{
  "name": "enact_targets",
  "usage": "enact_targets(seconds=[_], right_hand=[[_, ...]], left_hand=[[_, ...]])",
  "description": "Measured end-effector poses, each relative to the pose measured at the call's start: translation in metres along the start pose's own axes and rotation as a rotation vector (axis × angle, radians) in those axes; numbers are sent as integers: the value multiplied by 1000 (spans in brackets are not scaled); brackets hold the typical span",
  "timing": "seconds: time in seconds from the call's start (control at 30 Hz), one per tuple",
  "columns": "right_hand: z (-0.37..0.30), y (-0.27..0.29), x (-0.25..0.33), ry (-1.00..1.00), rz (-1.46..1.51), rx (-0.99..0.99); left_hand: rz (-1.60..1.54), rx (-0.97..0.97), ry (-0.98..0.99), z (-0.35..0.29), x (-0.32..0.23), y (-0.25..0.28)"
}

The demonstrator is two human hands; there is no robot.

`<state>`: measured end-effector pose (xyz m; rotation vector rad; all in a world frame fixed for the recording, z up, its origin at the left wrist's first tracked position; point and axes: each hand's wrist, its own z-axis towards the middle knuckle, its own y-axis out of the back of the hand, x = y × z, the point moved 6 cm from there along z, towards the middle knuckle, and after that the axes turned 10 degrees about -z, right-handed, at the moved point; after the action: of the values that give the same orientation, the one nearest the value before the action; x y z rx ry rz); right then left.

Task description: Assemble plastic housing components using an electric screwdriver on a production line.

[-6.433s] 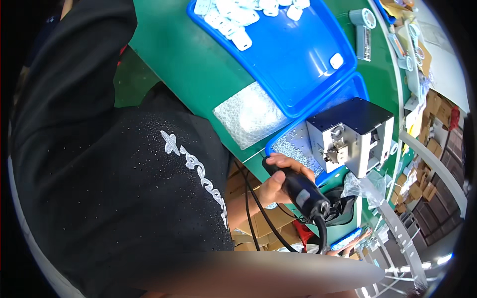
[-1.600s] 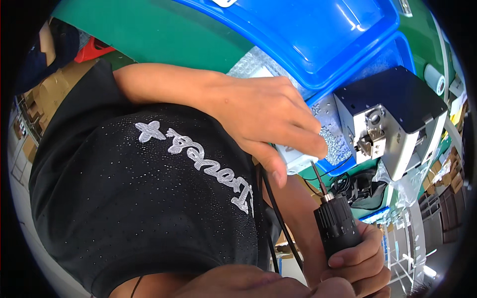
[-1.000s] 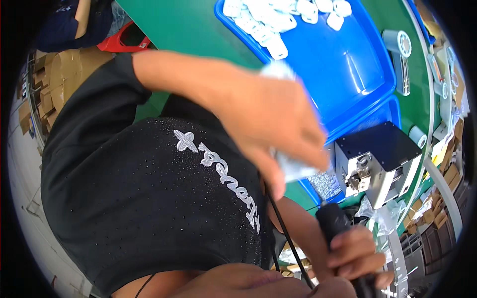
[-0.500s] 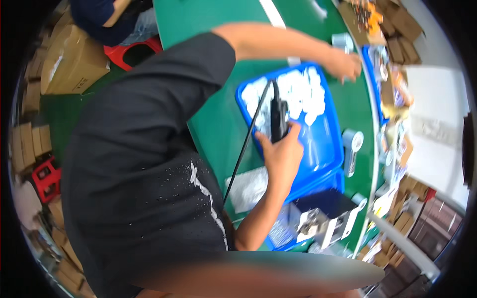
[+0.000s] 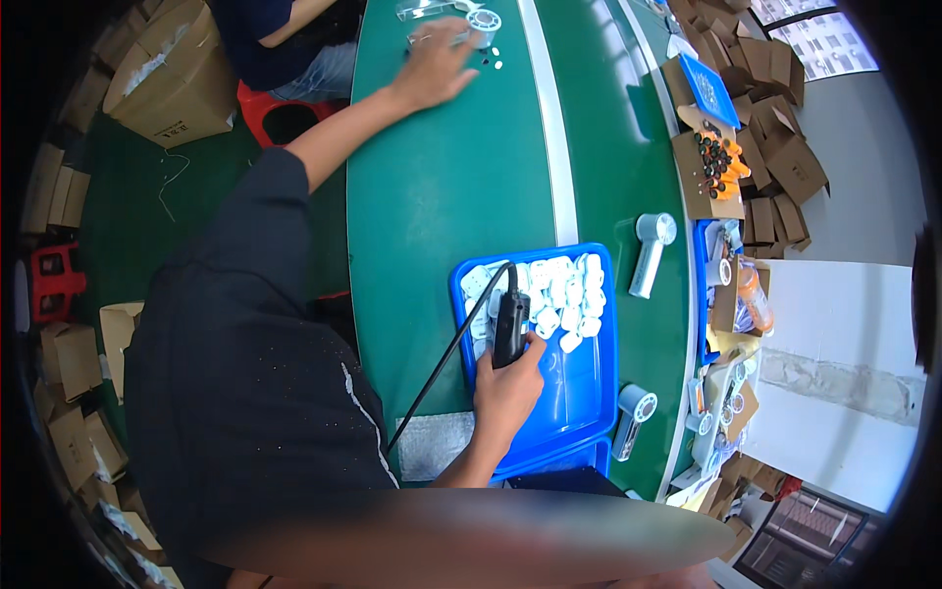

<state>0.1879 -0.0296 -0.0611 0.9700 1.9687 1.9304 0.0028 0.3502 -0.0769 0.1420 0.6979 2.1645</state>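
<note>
My left hand (image 5: 437, 67) reaches to the far left of the green table, slightly blurred, its fingers spread over a white handheld fan (image 5: 484, 27). Whether they touch the fan I cannot tell. A few small white and dark pieces (image 5: 497, 65) lie beside it. My right hand (image 5: 510, 388) is closed around a black corded tool, seemingly an electric screwdriver (image 5: 511, 329), above a blue tray (image 5: 610, 393). Its working tip is hidden. Many small white plastic parts (image 5: 559, 294) fill the tray's far half. The tool's black cord (image 5: 432, 378) runs back toward my body.
Two more handheld fans, one upper (image 5: 650, 257) and one lower (image 5: 634, 422), lie right of the tray. A bubble-wrap sheet (image 5: 432, 444) is at the near edge. Bins and boxes (image 5: 721, 172) line the right. Another person (image 5: 257, 34) sits at far left by a red stool (image 5: 260, 113).
My left hand has swung from beside a fan on the right across to the far left fan. My right hand still holds the tool over the tray. The view has shifted.
</note>
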Motion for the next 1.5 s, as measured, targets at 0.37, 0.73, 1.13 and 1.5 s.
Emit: enact_targets(seconds=[0.37, 0.73, 1.13, 1.5], right_hand=[[-22, 38, -4, 6, 323, -207], [-99, 65, -23, 166, 633, -570], [-144, 93, -11, 140, 447, -995], [-210, 94, -21, -62, 56, -886]], left_hand=[[-661, -75, 465, 11, 64, 26], [-413, 21, 331, -9, 62, 42], [-1769, 564, 358, -49, -251, 150], [-1968, 858, 15, -106, -395, 187]])
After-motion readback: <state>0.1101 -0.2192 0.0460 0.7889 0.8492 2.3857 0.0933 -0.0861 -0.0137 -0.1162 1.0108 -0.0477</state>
